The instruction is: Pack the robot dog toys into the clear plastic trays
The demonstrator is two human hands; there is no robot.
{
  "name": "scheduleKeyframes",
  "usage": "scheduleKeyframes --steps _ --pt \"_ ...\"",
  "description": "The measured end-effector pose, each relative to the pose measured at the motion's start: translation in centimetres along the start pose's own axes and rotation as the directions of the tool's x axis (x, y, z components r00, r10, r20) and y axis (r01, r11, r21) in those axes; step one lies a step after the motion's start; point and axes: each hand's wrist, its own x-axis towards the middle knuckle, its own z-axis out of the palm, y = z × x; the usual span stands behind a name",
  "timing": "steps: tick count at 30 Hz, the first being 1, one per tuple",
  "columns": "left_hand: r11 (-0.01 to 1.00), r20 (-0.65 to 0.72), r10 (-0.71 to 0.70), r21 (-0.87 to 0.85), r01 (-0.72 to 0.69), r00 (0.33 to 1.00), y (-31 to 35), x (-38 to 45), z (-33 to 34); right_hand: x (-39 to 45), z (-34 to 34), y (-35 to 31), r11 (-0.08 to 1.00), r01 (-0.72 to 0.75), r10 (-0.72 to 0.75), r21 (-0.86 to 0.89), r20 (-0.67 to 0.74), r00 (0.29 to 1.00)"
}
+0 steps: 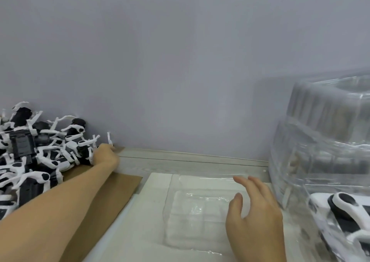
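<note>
A pile of black-and-white robot dog toys (38, 153) lies on brown cardboard (112, 193) at the left. My left hand (106, 156) reaches into the pile's right edge; its fingers are hidden among the toys, so its hold is unclear. A clear plastic tray (192, 215) with a moulded recess and nothing in it lies on a white board (152, 211) in front of me. My right hand (254, 211) hovers over the tray's right side with fingers spread and relaxed, holding nothing.
A tall stack of clear trays (324, 133) stands at the right against the grey wall (180, 61). A packed robot dog in a tray (344, 215) sits at the lower right. A light wooden ledge (190, 159) runs along the wall.
</note>
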Motion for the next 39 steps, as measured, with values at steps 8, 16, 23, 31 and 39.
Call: scheduleKeyframes --steps 8,16,23,31,39 --pt "0.847 -0.158 -0.037 -0.528 -0.053 0.987 4.5 -1.8 -3.4 0.1 -0.7 -0.3 1.0 -0.027 0.026 0.016 0.062 0.998" --pt "0.353 0.127 -0.207 -0.915 0.195 0.97 9.1 -7.7 -8.3 0.2 -1.5 -0.5 0.989 -0.139 0.131 0.051 0.133 0.982" --pt "0.055 0.271 -0.322 -0.951 0.304 0.907 7.0 -19.3 -9.0 0.0 -2.0 -0.5 0.955 -0.267 0.246 0.129 0.156 0.957" --pt "0.218 0.242 -0.342 -0.919 0.327 0.908 3.6 -24.9 -7.2 0.4 -2.3 -0.8 0.928 -0.265 0.259 0.262 0.058 0.964" --pt "0.744 0.25 -0.035 -0.64 0.192 0.968 2.2 -24.1 -6.5 1.2 -2.0 0.2 0.915 -0.228 0.198 0.334 0.122 0.973"
